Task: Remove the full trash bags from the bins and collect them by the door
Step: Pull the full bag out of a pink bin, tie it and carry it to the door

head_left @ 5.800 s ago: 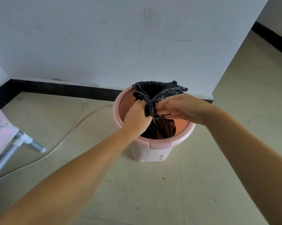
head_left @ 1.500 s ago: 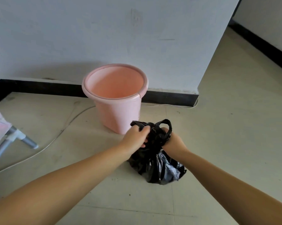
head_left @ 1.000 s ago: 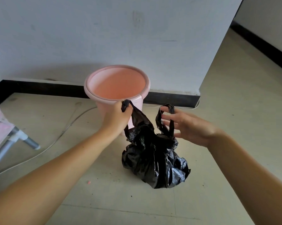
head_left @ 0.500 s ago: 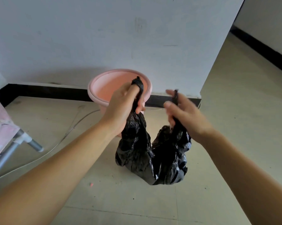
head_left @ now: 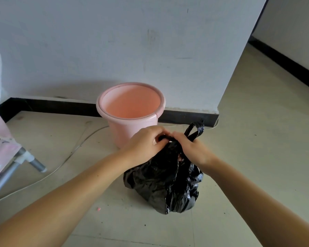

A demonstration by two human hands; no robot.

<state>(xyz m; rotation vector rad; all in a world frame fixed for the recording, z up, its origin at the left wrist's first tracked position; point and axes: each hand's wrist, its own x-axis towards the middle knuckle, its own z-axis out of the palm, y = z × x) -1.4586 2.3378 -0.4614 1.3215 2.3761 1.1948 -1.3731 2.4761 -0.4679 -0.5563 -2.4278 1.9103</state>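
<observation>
A full black trash bag sits on the floor in front of the pink bin, which stands by the wall with no bag inside. My left hand pinches one of the bag's handles at its top. My right hand grips the other handle, whose loop sticks up past my fingers. Both hands meet over the bag's mouth.
A white cable runs across the tiled floor to the left of the bin. A metal leg of a pink-covered frame stands at the far left. The wall corner ends right of the bin; open floor stretches beyond.
The bag was lifted out of the bin and set on the floor. My hands held the handles apart and raised; now they have come down and together over the bag's top.
</observation>
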